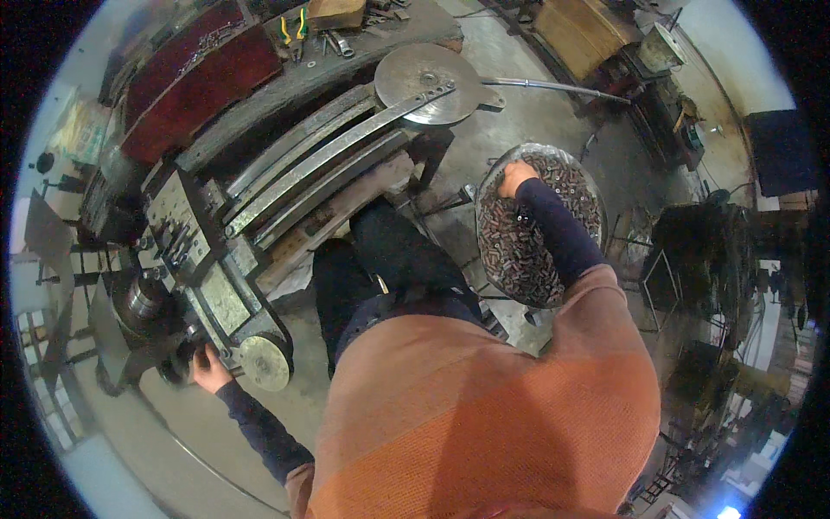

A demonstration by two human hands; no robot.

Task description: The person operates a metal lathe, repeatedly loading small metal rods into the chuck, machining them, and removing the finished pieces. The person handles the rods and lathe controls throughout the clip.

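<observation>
My right hand (518, 179) is at the far left side of a large round metal pan (603, 216), just inside its rim. Its fingers are curled down toward the short cylindrical metal pieces (519, 246) that fill the pan; whatever is in them is hidden. Low on the left, my left hand (209, 370) is closed against a dark round part (179, 362) of the machine, beside a pale metal disc (264, 363). A metal block with slots and pins (179, 221) stands on the machine above that hand.
Long steel bars (311, 160) run from the block to a big flat disc (425, 80) with a rod (553, 86) reaching right. Behind are a dark red bin (203, 91) and yellow-green-handled pliers (295, 33) on a bench. A wooden box (584, 35) stands at the back right.
</observation>
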